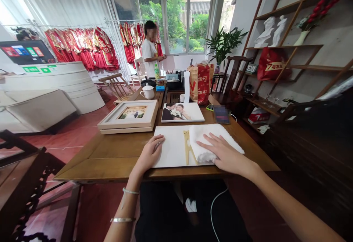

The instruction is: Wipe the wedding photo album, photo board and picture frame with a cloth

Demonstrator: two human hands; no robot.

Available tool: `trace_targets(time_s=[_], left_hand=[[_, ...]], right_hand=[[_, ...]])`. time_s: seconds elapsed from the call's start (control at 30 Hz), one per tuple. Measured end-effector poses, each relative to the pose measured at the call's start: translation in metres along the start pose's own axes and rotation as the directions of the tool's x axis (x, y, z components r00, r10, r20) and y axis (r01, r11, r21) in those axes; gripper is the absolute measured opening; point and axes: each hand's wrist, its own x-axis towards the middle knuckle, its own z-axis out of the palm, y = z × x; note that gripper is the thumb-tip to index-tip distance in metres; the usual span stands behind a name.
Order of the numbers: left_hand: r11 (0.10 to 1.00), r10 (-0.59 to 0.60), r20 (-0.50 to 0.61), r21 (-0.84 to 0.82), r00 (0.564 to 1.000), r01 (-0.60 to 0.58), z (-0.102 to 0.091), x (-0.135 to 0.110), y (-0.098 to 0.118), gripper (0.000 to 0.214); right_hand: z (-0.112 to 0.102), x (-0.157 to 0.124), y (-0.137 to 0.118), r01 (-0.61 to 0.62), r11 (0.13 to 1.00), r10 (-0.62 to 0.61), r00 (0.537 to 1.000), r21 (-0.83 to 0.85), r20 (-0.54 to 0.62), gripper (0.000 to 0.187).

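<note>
A white board lies flat at the near edge of the wooden table. My left hand rests on the board's left part with its fingers curled, holding it down. My right hand lies flat, fingers spread, on a folded white cloth that covers the board's right side. A thin yellowish wooden tool lies on the board between my hands.
Behind the board lie a printed photo panel and a stack of framed pictures. A phone, a red paper bag, a white teapot and tea ware stand farther back. Another person stands near red garments. Shelves stand at the right.
</note>
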Motion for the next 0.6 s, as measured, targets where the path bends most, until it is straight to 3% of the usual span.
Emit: trace_targets(time_s=[0.13, 0.23, 0.43, 0.6], left_hand=[[1.0, 0.001, -0.001, 0.002, 1.0, -0.001, 0.0, 0.0, 0.001, 0.035], [1.0, 0.0, 0.003, 0.008, 1.0, 0.0, 0.0, 0.0, 0.001, 0.035], [1.0, 0.017, -0.002, 0.009, 1.0, -0.017, 0.0, 0.001, 0.001, 0.034], [1.0, 0.022, -0.004, 0.011, 1.0, -0.022, -0.001, 0.001, 0.002, 0.034]], right_hand=[[-0.016, -0.052, -0.016, 0.035, 0.998, -0.043, 0.988, 0.057, 0.151, 0.09], [-0.021, -0.059, -0.013, 0.045, 0.995, -0.062, 0.981, 0.095, 0.186, 0.087], [-0.009, 0.002, 0.031, 0.138, 0.982, -0.146, 0.988, 0.126, 0.055, 0.078], [-0.007, 0.056, 0.057, 0.05, 0.995, -0.051, 0.999, 0.082, 0.001, 0.073]])
